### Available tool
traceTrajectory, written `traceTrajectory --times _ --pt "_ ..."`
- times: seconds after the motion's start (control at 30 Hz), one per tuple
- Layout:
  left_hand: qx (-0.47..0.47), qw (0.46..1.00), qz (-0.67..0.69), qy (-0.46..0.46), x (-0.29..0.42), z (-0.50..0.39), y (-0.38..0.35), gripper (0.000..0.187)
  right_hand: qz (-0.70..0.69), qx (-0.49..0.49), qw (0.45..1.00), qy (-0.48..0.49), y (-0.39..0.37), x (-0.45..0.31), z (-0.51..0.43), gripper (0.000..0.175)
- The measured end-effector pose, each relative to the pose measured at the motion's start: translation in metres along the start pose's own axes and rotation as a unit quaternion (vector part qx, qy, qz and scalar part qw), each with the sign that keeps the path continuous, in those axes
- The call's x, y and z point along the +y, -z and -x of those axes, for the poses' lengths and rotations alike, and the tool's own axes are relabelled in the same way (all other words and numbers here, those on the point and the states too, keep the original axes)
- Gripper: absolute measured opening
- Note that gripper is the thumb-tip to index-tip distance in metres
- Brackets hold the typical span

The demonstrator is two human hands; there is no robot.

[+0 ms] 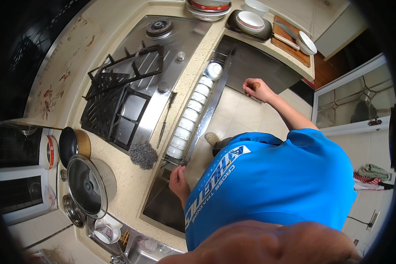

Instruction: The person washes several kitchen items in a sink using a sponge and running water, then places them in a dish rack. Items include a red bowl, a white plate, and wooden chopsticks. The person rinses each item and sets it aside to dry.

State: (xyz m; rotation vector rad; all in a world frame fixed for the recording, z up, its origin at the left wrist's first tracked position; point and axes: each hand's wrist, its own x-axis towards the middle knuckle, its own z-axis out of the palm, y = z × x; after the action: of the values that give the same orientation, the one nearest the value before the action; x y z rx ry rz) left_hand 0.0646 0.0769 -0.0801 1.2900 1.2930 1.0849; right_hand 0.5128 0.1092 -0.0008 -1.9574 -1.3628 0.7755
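Observation:
My left hand (180, 181), fingers bent together, is at the near corner of a pulled-out drawer (207, 120) with a steel front. I cannot tell whether it touches the metal. Inside the drawer, several white bowls (191, 114) stand on edge in a wire rack, nested in a row. At the row's far end, a bowl with blue decoration (214, 71) sits tilted. My right hand (259, 90) hangs beyond the drawer front, over the floor, apart from the bowls. Its fingers are curled around a small brown object (256, 85), mostly hidden.
On the counter (125, 178) lie steel wool (144, 155) and a thin dark brush (165, 122). Loose black grates (128, 72) cover part of the gas hob (188, 39). A large steel pot (89, 186) stands by the sink (142, 246). A knife (285, 29) rests on a cutting board (280, 46).

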Motion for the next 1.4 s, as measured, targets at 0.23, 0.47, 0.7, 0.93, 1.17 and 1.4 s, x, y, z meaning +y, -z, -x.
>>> traceTrajectory --times 0.23,0.47,0.7,0.93,1.17,1.4 --pt "-0.057 0.997 -0.052 -0.005 -0.003 0.005 -0.044 0.019 0.028 -0.044 0.999 0.006 0.012 0.029 -0.001 0.014" --pt "-0.017 0.925 -0.324 -0.197 0.010 -0.028 -0.130 0.040 0.016 -0.104 0.994 0.036 0.047 0.085 -0.046 0.017" --pt "-0.003 0.853 -0.522 -0.008 -0.018 -0.037 -0.199 0.063 -0.036 -0.115 0.992 0.024 0.095 0.157 -0.096 0.017" --pt "0.054 0.839 -0.540 0.047 -0.028 -0.031 -0.211 0.048 -0.082 -0.156 0.984 0.031 0.112 0.179 -0.123 0.015" --pt "0.056 0.861 -0.504 -0.019 -0.039 -0.004 -0.208 0.045 -0.177 -0.119 0.976 0.033 0.130 0.140 -0.120 0.013" --pt "0.041 0.886 -0.456 -0.072 -0.039 0.023 -0.220 0.051 -0.176 -0.100 0.979 -0.033 0.159 0.130 -0.099 0.014"
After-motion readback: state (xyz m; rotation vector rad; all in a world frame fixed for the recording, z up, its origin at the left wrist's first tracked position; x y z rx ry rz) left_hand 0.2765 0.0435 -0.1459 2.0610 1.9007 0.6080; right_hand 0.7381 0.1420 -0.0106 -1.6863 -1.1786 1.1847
